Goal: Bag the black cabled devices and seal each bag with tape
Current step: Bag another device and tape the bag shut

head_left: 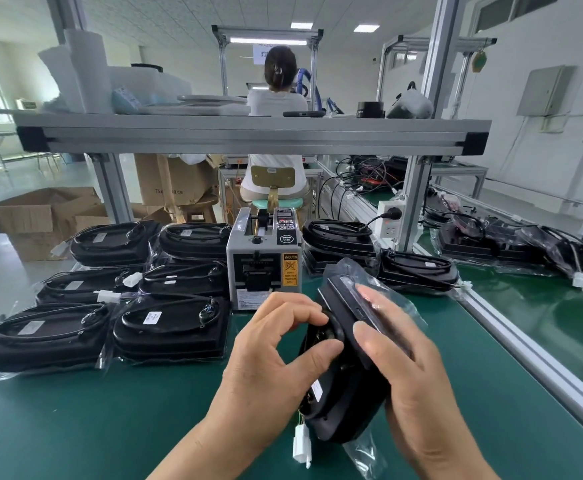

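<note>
Wide first: the green bench (110, 427) runs right across my view. Cardboard boxes (40, 216) sit on the floor beyond its far left edge. On the bench's left side I count six bagged devices (172, 323) in two columns, each a black unit with its cable coiled on top, sealed inside clear film. Right of centre there's an unbagged stack (414, 271), two black units lying bare, and a looser heap (511, 244) on the neighbouring bench past the rail. Dead centre stands the grey tape dispenser (264, 261), with an orange caution label on its front.

Now the working piece: the device (348, 393) is held off the mat, tilted on edge, just in front of the dispenser. A clear bag (397, 306) covers its upper end, and film also shows beneath the lower end. My right hand (404, 368) clasps the device through the plastic, fingers over its top face. My left hand (272, 351) pinches the black cable (331, 332) against its back. A white connector (302, 445) dangles from the bottom.
</note>
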`<action>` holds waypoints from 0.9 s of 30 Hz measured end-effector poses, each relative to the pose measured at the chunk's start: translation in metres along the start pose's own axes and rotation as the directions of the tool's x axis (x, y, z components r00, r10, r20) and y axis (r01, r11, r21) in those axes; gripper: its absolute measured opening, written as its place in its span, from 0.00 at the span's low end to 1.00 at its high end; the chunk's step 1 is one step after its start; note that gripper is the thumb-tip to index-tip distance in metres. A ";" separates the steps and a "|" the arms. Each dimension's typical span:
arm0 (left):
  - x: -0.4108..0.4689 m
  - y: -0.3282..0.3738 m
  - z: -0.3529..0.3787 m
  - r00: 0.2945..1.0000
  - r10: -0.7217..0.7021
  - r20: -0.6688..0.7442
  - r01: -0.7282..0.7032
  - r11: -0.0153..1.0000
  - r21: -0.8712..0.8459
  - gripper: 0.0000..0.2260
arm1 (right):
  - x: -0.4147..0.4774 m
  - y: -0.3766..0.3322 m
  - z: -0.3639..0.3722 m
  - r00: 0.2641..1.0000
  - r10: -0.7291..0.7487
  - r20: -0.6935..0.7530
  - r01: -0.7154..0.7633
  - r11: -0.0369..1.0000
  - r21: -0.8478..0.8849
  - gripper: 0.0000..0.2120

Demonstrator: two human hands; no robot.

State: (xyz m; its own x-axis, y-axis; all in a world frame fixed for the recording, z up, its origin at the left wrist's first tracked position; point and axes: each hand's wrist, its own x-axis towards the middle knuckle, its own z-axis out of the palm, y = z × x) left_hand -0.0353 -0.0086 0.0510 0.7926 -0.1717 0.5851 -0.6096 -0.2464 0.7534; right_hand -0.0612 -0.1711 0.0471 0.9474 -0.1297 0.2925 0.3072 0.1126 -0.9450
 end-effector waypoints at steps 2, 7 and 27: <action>0.004 0.000 -0.001 0.999 0.020 0.030 -0.019 0.999 -0.027 0.09 | 0.002 -0.002 0.002 0.999 0.019 -0.033 -0.020 0.999 -0.031 0.22; 0.031 -0.024 -0.001 0.914 -0.379 -0.143 0.318 0.890 -0.326 0.03 | 0.007 -0.005 0.001 0.987 0.101 -0.124 -0.098 0.995 0.027 0.17; 0.142 -0.114 -0.006 0.322 -0.947 -0.015 0.643 0.230 -0.731 0.09 | 0.001 -0.008 0.001 0.996 0.067 -0.052 -0.067 0.998 -0.007 0.25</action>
State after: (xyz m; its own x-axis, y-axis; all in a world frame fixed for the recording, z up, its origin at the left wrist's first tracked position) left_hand 0.1469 0.0009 0.0505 0.8323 0.1921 -0.5201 0.3581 0.5298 0.7688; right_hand -0.0624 -0.1712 0.0549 0.9598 -0.1734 0.2206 0.2421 0.1145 -0.9635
